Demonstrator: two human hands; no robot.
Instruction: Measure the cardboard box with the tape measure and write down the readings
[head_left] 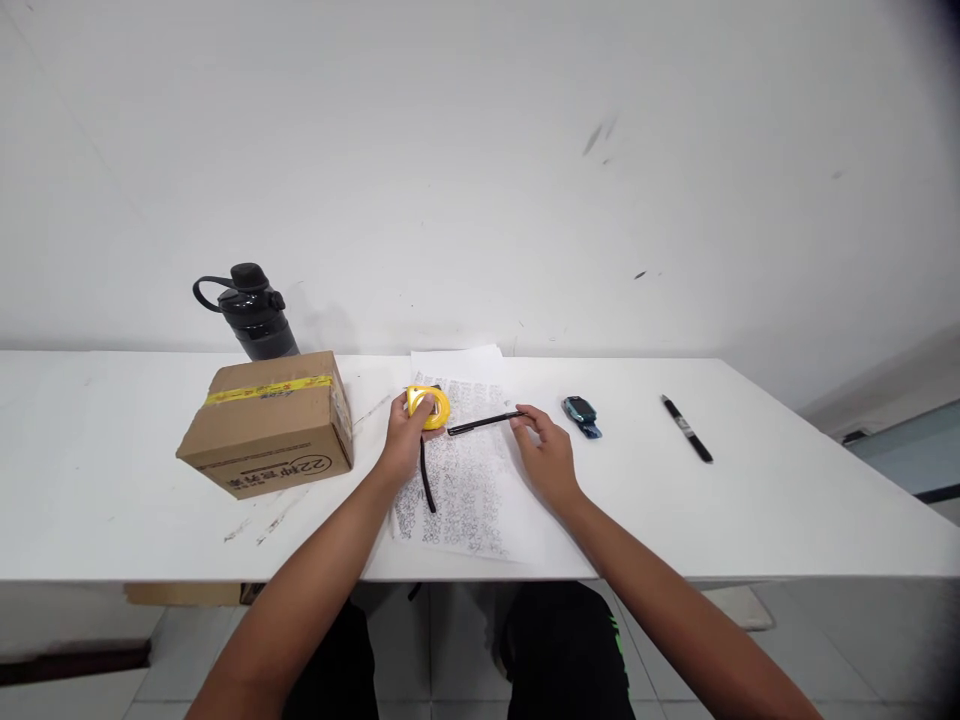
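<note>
My left hand (407, 436) is closed around a yellow tape measure (430, 405), whose black strap (427, 478) hangs down over the printed paper sheets (466, 480). A thin dark strip (484, 422) runs from the tape measure to the right. My right hand (545, 448) pinches the far end of that strip with its fingertips, just above the paper. Both hands hover over the sheets near the middle of the white table (787, 500).
A cardboard box (268, 424) with yellow tape stands to the left, with a black water bottle (253, 311) behind it. A small blue-black device (581, 414) lies right of my right hand, and a black pen (686, 428) farther right. A white wall rises behind the table.
</note>
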